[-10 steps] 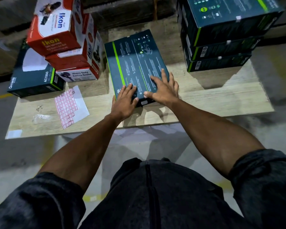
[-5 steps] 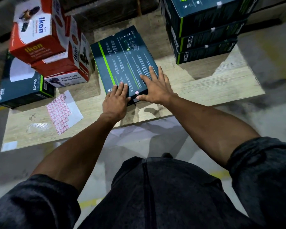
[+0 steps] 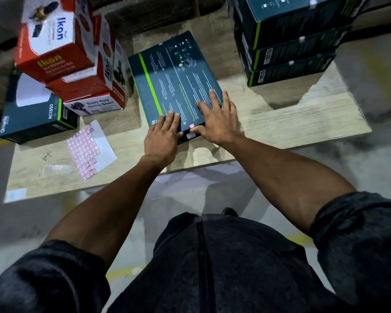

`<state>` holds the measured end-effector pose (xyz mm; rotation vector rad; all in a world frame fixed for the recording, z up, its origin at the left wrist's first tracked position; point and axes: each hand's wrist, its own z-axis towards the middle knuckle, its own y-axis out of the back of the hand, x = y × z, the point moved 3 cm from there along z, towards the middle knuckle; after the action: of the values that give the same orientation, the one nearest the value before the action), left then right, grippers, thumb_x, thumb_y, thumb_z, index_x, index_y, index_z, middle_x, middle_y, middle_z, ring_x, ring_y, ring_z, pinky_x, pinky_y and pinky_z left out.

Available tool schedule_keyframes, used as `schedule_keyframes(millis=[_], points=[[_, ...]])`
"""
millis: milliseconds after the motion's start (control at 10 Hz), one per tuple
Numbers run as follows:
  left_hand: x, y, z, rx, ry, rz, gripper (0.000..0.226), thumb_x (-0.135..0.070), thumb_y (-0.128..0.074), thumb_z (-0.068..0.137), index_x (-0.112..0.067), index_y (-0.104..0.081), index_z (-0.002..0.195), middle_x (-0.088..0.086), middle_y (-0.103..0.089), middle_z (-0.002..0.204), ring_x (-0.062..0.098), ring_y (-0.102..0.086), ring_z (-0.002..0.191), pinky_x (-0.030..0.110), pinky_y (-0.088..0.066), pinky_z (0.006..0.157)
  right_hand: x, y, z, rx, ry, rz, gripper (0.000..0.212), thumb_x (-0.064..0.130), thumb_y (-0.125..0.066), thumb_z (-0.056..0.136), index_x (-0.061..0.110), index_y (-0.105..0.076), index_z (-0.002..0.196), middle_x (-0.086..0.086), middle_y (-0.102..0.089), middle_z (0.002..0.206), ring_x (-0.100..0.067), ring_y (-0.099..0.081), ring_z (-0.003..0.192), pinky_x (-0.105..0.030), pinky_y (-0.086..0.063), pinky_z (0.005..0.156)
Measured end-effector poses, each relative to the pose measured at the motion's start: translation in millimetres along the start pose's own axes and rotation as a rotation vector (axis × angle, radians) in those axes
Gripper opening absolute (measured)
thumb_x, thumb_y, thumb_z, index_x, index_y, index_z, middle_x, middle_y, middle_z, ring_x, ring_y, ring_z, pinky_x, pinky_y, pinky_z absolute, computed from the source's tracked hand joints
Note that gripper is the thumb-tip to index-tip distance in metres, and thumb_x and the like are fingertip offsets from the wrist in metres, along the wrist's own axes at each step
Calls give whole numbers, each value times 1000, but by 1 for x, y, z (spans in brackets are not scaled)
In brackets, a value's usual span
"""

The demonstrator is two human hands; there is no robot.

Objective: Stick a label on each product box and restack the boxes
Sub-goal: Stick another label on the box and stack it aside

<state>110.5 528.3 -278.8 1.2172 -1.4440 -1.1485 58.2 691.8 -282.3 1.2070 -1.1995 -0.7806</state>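
Head camera: nearest, the left hand (image 3: 161,141) and right hand (image 3: 217,123) lay flat, fingers (image 3: 213,99) released and spread, pressing the near end of a flat dark teal cardboard box (image 3: 174,80) with a lime-green stripe and white print. A small pink-edged label (image 3: 192,126) sat by the right thumb. The box lay on the pale wood-grain surface (image 3: 280,123). Left lay a sheet of pink-bordered labels (image 3: 88,147). Farther back rose red-and-white cartons (image 3: 61,48) and three stacked dark boxes (image 3: 289,46).

A pale wooden board (image 3: 280,123) carries everything. On it lie a flat dark box (image 3: 174,82), a label sheet (image 3: 88,150), red cartons (image 3: 93,102) and stacked dark boxes (image 3: 289,71).
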Motion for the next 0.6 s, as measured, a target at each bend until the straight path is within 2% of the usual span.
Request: schedule_keyframes(millis=[200,400,600], points=[[-2,4,-2,3,15,-6,56,-36,-31,105,-14,-17,154,7,-17,161,30,-15,147,41,-22,113,2,0,-1,4,-10,-5,72,68,-59,82,34,-35,141,-9,-6,164,-40,3,149,-49,-12,117],[-2,5,-2,7,19,-4,56,-37,-30,104,-14,-16,154,6,-15,161,29,-15,147,41,-21,114,-7,4,-5,91,43,41,88,66,-66,77,36,-26,149,-7,4,165,-38,10,149,-50,-7,119],[-2,6,-3,6,9,-9,56,-36,-32,104,-13,-18,154,8,-18,161,31,-16,147,40,-20,114,-2,4,-3,24,4,72,73,66,-61,82,34,-36,142,-6,-5,164,-37,5,149,-51,-9,119]])
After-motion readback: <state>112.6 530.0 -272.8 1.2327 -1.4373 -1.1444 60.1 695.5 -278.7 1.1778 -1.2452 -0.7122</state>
